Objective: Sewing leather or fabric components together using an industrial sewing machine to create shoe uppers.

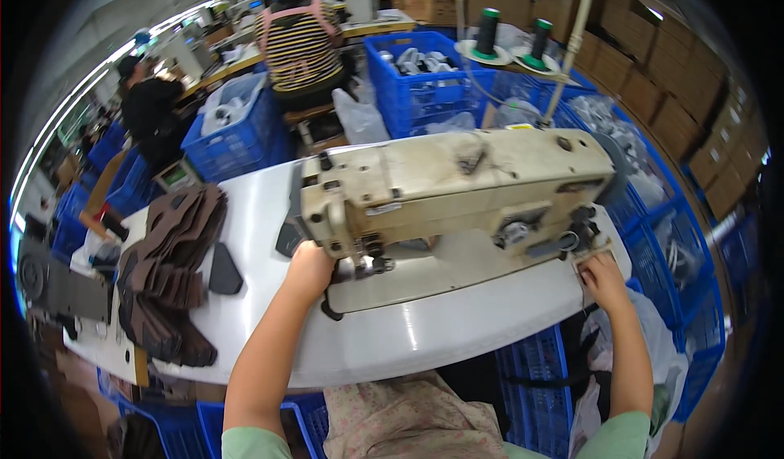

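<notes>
A cream industrial sewing machine [457, 173] stands on a white table in front of me. My left hand [310, 271] is at the needle end, beside the presser foot area; its fingertips are hidden behind the machine head. Next to it, a dark flat piece [288, 238] lies partly behind the head. At the right end of the machine bed, my right hand [603, 281] has its fingers bent and drawn together low by the bed's corner. Whatever they hold is too small to make out. One dark cut piece [225, 269] lies on the table to the left.
Stacked brown cut pieces [167, 271] cover the table's left end. Two dark thread cones [487, 34] stand on a holder behind the machine. Blue crates [416, 91] with bagged goods line the back and right. Two people sit further back. Cardboard boxes [653, 83] are piled far right.
</notes>
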`<action>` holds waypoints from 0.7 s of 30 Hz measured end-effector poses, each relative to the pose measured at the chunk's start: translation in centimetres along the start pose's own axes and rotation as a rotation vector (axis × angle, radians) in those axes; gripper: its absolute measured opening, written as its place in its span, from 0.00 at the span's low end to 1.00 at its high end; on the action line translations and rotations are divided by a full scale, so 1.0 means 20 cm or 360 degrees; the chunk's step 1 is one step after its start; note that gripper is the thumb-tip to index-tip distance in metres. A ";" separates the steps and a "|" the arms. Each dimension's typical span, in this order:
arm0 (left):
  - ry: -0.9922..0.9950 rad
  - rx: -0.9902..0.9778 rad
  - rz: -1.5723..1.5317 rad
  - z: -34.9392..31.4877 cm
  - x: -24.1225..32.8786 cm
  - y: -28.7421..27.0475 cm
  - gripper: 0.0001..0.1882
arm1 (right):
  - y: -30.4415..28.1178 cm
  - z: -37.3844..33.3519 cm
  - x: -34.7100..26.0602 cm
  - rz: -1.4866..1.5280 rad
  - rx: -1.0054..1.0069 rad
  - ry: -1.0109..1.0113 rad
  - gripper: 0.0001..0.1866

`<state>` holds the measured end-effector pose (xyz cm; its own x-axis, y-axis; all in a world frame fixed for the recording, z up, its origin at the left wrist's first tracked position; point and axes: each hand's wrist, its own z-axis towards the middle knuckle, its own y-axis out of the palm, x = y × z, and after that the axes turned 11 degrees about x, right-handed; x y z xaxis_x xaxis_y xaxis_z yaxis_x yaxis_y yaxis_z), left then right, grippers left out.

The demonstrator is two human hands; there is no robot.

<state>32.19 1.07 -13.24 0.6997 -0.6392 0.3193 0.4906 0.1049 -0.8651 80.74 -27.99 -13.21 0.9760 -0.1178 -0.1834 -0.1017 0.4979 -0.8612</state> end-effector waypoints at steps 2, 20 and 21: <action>0.0067 -0.0191 0.0475 -0.05 -0.16 0.04 0.14 | 0.01 -0.03 -0.13 0.0229 0.0182 0.0211 0.06; -0.0386 0.0434 0.0243 -0.23 -0.49 0.04 0.21 | 0.83 0.51 -2.13 0.2969 -0.1442 0.2209 0.14; -0.0434 0.0519 0.0110 -0.22 -0.50 0.06 0.21 | 0.89 0.52 -2.13 0.2968 -0.1429 0.2209 0.14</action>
<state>23.49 4.16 -19.23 0.8269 -0.4020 0.3932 0.5456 0.4038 -0.7344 39.28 -5.17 -15.76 -0.7173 -0.5934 -0.3652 -0.6669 0.4328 0.6066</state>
